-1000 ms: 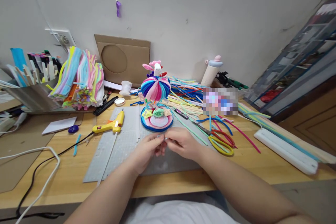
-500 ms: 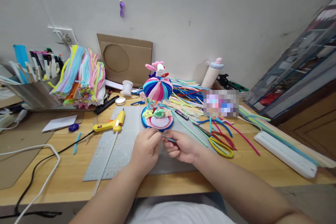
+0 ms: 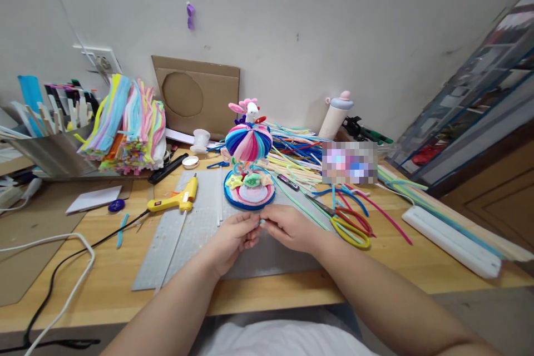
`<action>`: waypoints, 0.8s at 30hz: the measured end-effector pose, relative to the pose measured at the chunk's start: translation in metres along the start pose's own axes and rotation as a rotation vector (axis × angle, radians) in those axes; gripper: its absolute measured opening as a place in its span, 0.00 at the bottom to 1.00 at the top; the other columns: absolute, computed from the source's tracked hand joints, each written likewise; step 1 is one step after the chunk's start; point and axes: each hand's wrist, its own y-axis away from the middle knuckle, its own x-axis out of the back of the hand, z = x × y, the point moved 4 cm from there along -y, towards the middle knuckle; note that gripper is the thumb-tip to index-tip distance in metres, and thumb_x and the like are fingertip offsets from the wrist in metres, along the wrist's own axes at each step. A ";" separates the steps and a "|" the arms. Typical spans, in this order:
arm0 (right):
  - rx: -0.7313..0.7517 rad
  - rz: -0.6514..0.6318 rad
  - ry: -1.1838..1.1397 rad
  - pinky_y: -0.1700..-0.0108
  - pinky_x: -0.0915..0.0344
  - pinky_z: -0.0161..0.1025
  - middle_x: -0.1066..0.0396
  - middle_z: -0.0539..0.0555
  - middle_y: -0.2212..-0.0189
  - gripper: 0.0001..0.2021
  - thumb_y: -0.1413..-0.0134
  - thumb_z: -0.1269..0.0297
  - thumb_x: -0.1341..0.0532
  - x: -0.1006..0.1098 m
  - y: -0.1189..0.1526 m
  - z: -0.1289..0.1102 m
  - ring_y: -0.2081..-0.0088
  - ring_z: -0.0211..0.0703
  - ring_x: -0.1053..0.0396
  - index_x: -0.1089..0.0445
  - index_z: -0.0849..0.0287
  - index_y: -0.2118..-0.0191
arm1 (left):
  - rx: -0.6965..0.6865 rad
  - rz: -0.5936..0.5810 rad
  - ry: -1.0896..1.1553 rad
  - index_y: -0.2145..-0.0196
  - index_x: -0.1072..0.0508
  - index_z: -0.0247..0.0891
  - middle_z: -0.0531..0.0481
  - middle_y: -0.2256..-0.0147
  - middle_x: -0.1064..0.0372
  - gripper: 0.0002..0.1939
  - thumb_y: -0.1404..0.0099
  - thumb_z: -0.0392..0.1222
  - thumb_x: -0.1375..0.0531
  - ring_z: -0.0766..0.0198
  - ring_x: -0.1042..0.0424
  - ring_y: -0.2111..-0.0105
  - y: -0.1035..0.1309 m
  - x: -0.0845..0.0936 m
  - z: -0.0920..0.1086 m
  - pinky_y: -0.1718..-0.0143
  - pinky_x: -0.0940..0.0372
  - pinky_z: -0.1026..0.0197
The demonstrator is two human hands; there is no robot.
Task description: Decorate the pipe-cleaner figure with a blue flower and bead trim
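Observation:
My left hand [image 3: 238, 236] and my right hand [image 3: 287, 227] meet over the grey cutting mat [image 3: 196, 256], both with fingers closed in a pinch. A tiny pale bluish piece [image 3: 262, 222] shows between their fingertips; its kind is too small to tell. Just beyond the hands stands a carousel-like ornament of fuzzy pipe cleaners. Its striped pink, blue and white canopy [image 3: 248, 143] carries a white animal figure [image 3: 252, 111]. Below, the round blue-rimmed base [image 3: 269, 200] bears a yellow star [image 3: 236, 180] and a green piece [image 3: 252, 179].
Left of the mat's middle lies a yellow glue gun [image 3: 175, 200] with its black cord. Scissors [image 3: 349, 228] and loose pipe cleaners [image 3: 386, 214] lie to the right, near a white power strip [image 3: 453, 242]. Behind are pipe cleaner bundles [image 3: 142, 128], cardboard [image 3: 221, 94] and a bottle [image 3: 334, 117].
Both hands have turned at the wrist: the left now shows its curled fingers, the right its back. They still meet at the fingertips. The view has shifted slightly.

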 end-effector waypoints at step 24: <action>-0.775 0.183 0.336 0.60 0.40 0.41 0.29 0.58 0.64 0.12 0.42 0.60 0.47 0.088 0.112 0.049 0.61 0.49 0.33 0.29 0.59 0.63 | -0.284 0.221 -0.555 0.75 0.33 0.38 0.56 0.81 0.41 0.14 0.42 0.52 0.42 0.67 0.43 0.78 0.001 -0.037 0.004 0.74 0.49 0.65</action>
